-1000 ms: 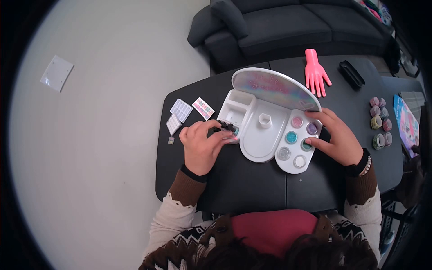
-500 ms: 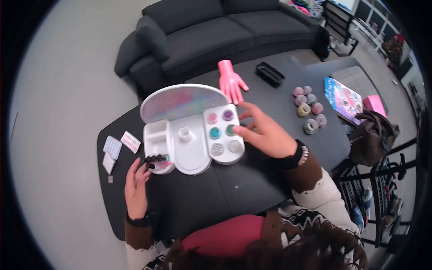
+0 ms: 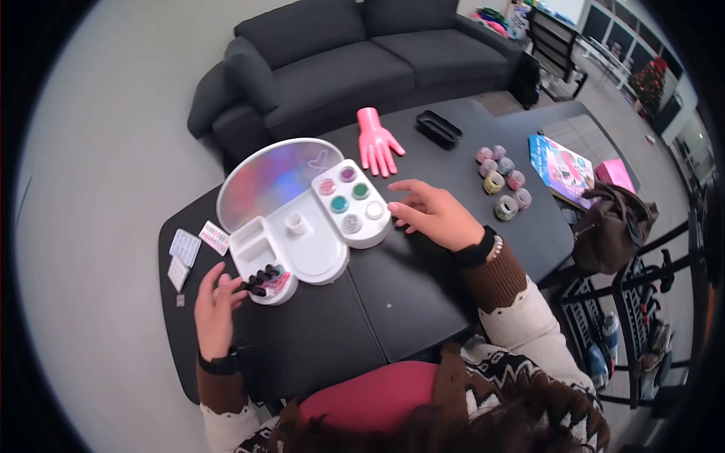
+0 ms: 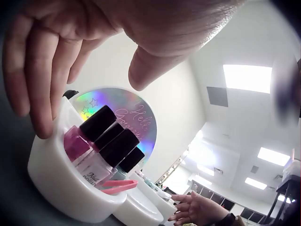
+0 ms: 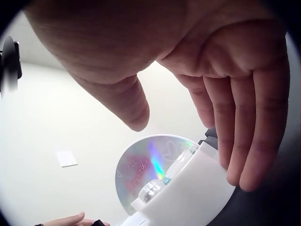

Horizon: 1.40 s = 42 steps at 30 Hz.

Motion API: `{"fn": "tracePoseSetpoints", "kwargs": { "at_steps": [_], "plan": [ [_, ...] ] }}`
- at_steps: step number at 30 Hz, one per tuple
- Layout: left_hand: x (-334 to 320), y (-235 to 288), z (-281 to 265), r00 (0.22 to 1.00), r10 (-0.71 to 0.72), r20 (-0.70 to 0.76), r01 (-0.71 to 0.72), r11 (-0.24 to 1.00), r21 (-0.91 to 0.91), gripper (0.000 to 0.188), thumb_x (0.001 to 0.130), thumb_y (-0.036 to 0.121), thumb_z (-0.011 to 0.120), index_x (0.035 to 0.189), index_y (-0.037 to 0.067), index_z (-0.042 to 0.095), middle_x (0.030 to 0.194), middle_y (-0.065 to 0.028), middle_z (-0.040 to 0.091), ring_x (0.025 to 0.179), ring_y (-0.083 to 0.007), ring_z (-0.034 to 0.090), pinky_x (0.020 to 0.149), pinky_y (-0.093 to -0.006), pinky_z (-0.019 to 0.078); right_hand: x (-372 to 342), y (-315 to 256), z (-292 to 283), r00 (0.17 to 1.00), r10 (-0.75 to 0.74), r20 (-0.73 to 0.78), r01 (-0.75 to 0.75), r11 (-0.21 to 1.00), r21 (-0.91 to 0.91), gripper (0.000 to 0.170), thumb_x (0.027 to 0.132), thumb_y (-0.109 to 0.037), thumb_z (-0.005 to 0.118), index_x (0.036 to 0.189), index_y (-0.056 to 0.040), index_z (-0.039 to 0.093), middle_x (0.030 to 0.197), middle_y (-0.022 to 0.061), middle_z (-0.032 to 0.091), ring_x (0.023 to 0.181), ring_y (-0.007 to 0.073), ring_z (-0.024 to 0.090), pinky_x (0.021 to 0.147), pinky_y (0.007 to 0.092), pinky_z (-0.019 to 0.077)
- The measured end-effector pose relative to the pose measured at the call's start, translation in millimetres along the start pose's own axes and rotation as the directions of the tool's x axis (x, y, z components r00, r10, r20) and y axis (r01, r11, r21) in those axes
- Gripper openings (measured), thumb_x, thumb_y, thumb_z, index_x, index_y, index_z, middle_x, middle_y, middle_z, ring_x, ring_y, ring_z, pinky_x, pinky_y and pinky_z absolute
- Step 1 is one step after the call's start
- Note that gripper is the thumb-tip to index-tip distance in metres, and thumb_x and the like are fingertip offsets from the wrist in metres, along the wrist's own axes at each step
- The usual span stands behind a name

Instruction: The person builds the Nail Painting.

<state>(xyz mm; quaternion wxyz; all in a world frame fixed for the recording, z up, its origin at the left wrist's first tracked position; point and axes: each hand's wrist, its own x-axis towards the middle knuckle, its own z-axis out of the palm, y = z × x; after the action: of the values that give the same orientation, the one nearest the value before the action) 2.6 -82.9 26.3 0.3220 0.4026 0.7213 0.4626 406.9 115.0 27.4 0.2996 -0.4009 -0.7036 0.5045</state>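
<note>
Work at a white nail-care station on a dark counter, with both hands at its sides. The station stands near the middle of the counter, its iridescent back panel raised behind the trays. The left hand lies beside the front left compartment, fingers loosely extended, thumb apart and nothing pinched; whether a fingertip meets the rim cannot be told. The right hand, likewise spread and unladen, is at the outer edge of the right-hand section; contact there is also uncertain. Judged from the layout, the station is largely stocked: black-capped polish bottles and a pink implement occupy the front left compartment, and round pots sit in the right-hand section, one pale enough that its contents are unclear. Apparently still to be dealt with, if they belong to this work, are a cluster of small jars to the right, a sheet of coloured pieces and pale trays to the left, and a pink model hand behind, all outside the station.
</note>
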Motion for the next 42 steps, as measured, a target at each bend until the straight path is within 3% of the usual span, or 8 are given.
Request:
{"fn": "tracePoseSetpoints", "kwargs": {
  "at_steps": [7, 9, 13, 23, 26, 28, 32, 42],
  "plan": [
    [-10.4, 11.6, 3.1, 0.998, -0.010, -0.055, 0.014, 0.997, 0.080, 0.057, 0.117, 0.039, 0.059, 0.162, 0.005, 0.050, 0.129, -0.0159, 0.078, 0.098, -0.0171, 0.078, 0.089, -0.0295, 0.0586, -2.1, 3.2, 6.0, 1.000, -0.017, 0.008, 0.017, 0.997, 0.080, 0.051, 0.111, -0.028, 0.070, 0.151, 0.0019, 0.058, 0.122, 0.0133, 0.077, 0.105, 0.0167, 0.073, 0.090, 0.0324, 0.0615],
    [-14.8, 12.2, 9.0, 0.944, 0.276, -0.180, -0.270, 0.961, 0.057, 0.051, 0.117, 0.031, 0.058, 0.159, 0.003, 0.052, 0.133, -0.0156, 0.076, 0.113, -0.0172, 0.073, 0.101, -0.0319, 0.0551, -1.8, 8.5, 3.3, 1.000, -0.023, 0.003, 0.023, 0.999, 0.049, 0.049, 0.112, -0.027, 0.070, 0.150, 0.0010, 0.059, 0.122, 0.0120, 0.077, 0.105, 0.0157, 0.073, 0.090, 0.0318, 0.0613],
    [-20.2, 44.3, 18.3, 0.879, 0.412, -0.240, -0.409, 0.910, 0.066, 0.043, 0.114, 0.021, 0.064, 0.149, -0.002, 0.060, 0.140, -0.0175, 0.073, 0.128, -0.0214, 0.069, 0.111, -0.0357, 0.0513, 4.4, 21.0, 2.9, 0.999, -0.005, 0.034, 0.000, 0.989, 0.148, 0.042, 0.113, -0.024, 0.069, 0.147, -0.0008, 0.062, 0.121, 0.0078, 0.077, 0.103, 0.0124, 0.072, 0.088, 0.0291, 0.0603],
    [93.7, -48.6, -58.4, 0.776, 0.228, -0.588, -0.276, 0.961, 0.008, 0.039, 0.114, 0.030, 0.065, 0.140, 0.001, 0.070, 0.133, -0.0090, 0.076, 0.121, -0.0168, 0.071, 0.106, -0.0321, 0.0547, 7.8, 24.2, 2.8, 0.999, -0.002, 0.052, -0.004, 0.994, 0.110, 0.038, 0.112, -0.020, 0.069, 0.145, -0.0021, 0.065, 0.124, 0.0057, 0.077, 0.106, 0.0114, 0.071, 0.088, 0.0289, 0.0595],
    [87.5, -54.3, -56.7, 0.888, -0.010, -0.460, -0.111, 0.966, -0.234, 0.040, 0.115, 0.031, 0.063, 0.142, 0.002, 0.068, 0.134, -0.0087, 0.076, 0.121, -0.0166, 0.071, 0.106, -0.0309, 0.0549, 5.7, 16.4, 4.1, 0.998, 0.001, 0.062, -0.006, 0.997, 0.082, 0.038, 0.112, -0.020, 0.068, 0.145, -0.0025, 0.066, 0.124, 0.0062, 0.077, 0.108, 0.0117, 0.071, 0.089, 0.0296, 0.0597],
    [89.3, -52.7, -44.6, 0.978, 0.105, -0.182, -0.164, 0.923, -0.348, 0.048, 0.116, 0.036, 0.061, 0.150, 0.003, 0.062, 0.145, -0.0103, 0.071, 0.131, -0.0187, 0.068, 0.112, -0.0331, 0.0519, 4.6, 13.6, 4.0, 0.998, 0.004, 0.068, -0.009, 0.997, 0.078, 0.039, 0.112, -0.019, 0.067, 0.148, -0.0030, 0.064, 0.128, 0.0072, 0.076, 0.110, 0.0120, 0.071, 0.091, 0.0299, 0.0596],
    [89.4, -53.8, -10.6, 0.936, 0.335, 0.112, -0.267, 0.878, -0.397, 0.062, 0.117, 0.029, 0.059, 0.167, -0.002, 0.041, 0.170, -0.0208, 0.048, 0.158, -0.0283, 0.046, 0.129, -0.0398, 0.0374, 3.1, 11.0, 3.1, 0.990, 0.010, 0.141, -0.037, 0.981, 0.191, 0.046, 0.113, -0.019, 0.066, 0.156, -0.0045, 0.056, 0.142, 0.0105, 0.072, 0.117, 0.0134, 0.069, 0.097, 0.0313, 0.0585],
    [86.6, -56.7, -5.5, 0.963, 0.257, 0.085, -0.211, 0.909, -0.359, 0.044, 0.112, 0.002, 0.060, 0.154, -0.008, 0.055, 0.149, -0.0169, 0.068, 0.139, -0.0205, 0.065, 0.120, -0.0338, 0.0479, 5.0, 10.9, 3.2, 0.987, 0.015, 0.162, -0.043, 0.984, 0.175, 0.052, 0.112, -0.019, 0.068, 0.158, -0.0012, 0.052, 0.154, 0.0124, 0.065, 0.125, 0.0162, 0.068, 0.101, 0.0325, 0.0583]
  ]
}}
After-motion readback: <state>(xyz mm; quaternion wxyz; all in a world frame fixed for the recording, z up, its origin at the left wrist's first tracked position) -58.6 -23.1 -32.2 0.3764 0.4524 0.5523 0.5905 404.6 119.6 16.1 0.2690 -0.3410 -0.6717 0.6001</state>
